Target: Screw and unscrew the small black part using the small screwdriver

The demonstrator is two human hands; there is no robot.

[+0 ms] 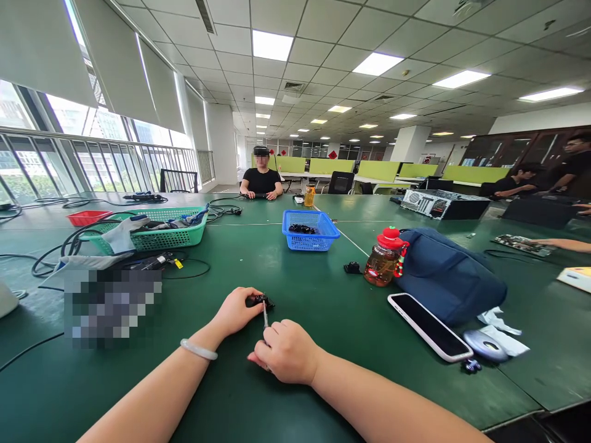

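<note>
My left hand (236, 311) is closed on a small black part (260, 301) that rests on the green table (286, 271). A pale bracelet (198, 349) circles that wrist. My right hand (285, 352) is curled around a thin grey tool (265, 315), whose tip points up at the black part. Both hands sit close together near the table's front middle.
A blue basket (308, 229) with black parts stands beyond my hands, a green basket (152, 229) with cables at the left. A phone (430, 325), a red-capped bottle (383, 258) and a dark blue bag (446, 277) lie at the right. A person (261, 178) sits opposite; others work at the far right.
</note>
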